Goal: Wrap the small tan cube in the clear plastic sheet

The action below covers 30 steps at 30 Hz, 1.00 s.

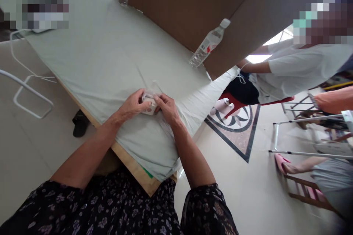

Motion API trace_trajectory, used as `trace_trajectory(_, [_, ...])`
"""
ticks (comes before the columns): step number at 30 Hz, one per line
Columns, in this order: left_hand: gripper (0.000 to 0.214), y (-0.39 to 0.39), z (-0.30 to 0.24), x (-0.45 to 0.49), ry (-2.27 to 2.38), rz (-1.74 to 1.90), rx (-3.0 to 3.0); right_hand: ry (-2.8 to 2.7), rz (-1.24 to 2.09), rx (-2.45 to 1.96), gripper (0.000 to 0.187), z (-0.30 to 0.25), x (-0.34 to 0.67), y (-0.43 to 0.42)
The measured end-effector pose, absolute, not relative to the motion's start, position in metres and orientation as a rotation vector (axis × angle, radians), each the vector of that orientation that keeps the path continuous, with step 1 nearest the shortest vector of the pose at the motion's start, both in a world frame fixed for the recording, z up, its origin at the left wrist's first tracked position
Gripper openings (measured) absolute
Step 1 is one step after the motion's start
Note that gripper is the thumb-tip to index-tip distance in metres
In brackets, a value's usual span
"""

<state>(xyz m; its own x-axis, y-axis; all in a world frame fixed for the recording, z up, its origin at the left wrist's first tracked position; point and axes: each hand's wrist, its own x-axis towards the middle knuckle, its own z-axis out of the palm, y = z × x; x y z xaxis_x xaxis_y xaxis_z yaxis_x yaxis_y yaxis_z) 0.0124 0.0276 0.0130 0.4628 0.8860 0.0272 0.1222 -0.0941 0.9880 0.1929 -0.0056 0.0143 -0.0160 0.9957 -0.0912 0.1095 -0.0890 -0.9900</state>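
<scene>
White pkg (149, 105) is clasped by fingers of L hand (131, 106) & R hand (167, 108) near cloth-covered table's (110, 51) front edge.

A small white box (150, 108) is sitting on the pale green cloth (110, 55), near its front edge. It is lying mostly covered.

At frame centre, the left hand (131, 105) and right hand (167, 108) together grip a small white box (149, 105) on a pale green cloth (104, 55); a water bottle (209, 43) lies upper right, against a brown cardboard sheet (187, 3)
</scene>
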Motion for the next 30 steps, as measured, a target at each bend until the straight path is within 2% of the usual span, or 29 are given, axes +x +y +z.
trace_trajectory(5, [0.070,0.028,0.010,0.012,0.939,0.913,1.467,-1.295,1.197,-1.245,0.063,0.017,0.194,-0.013])
trace_trajectory(11, [0.094,0.031,0.012,0.010,0.896,0.867,1.326,-1.262,1.252,-1.269,0.062,0.013,0.195,-0.005])
trace_trajectory(16, [0.094,0.033,0.013,0.011,0.961,0.864,1.282,-1.278,1.193,-1.261,0.053,0.011,0.194,0.001])
trace_trajectory(24, [0.090,0.034,0.010,0.010,0.980,0.825,1.286,-1.288,1.169,-1.308,0.050,0.011,0.193,-0.008])
trace_trajectory(30, [0.087,0.034,0.011,0.008,0.936,0.833,1.262,-1.293,1.154,-1.220,0.044,0.018,0.190,0.024])
